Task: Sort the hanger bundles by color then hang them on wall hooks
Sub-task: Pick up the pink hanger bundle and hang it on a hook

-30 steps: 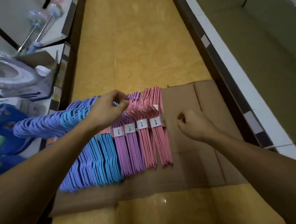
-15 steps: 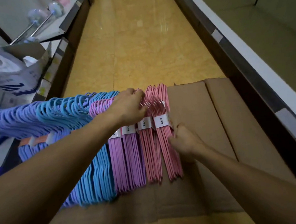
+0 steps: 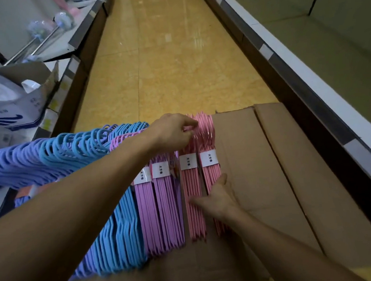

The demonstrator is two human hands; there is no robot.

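Two pink hanger bundles (image 3: 201, 183) lie side by side on flattened cardboard (image 3: 259, 168) on the floor, each wrapped by a white paper label (image 3: 208, 158), hooks pointing away from the person. The left hand (image 3: 173, 131) reaches over their hook ends, fingers curled and pinching at the pink hooks. The right hand (image 3: 217, 197) is at the lower shafts of the same two bundles, thumb laid across the left one and the fingers tucked along the right one's outer edge, gripping the right bundle; how far the fingers wrap beneath cannot be told.

Just left of the right hand, touching the pink ones, lie two purple hanger bundles (image 3: 160, 208) with the same labels. Beyond those, under the left forearm, sit the blue hanger bundles (image 3: 121, 237) and then periwinkle hangers (image 3: 10, 163), their hooks fanned out to the left.

Ahead of both hands stretches a yellow tiled floor (image 3: 175, 64), an aisle between shelves. On the left shelf (image 3: 69, 67) stand a cardboard box with a white plastic bag (image 3: 3, 98).
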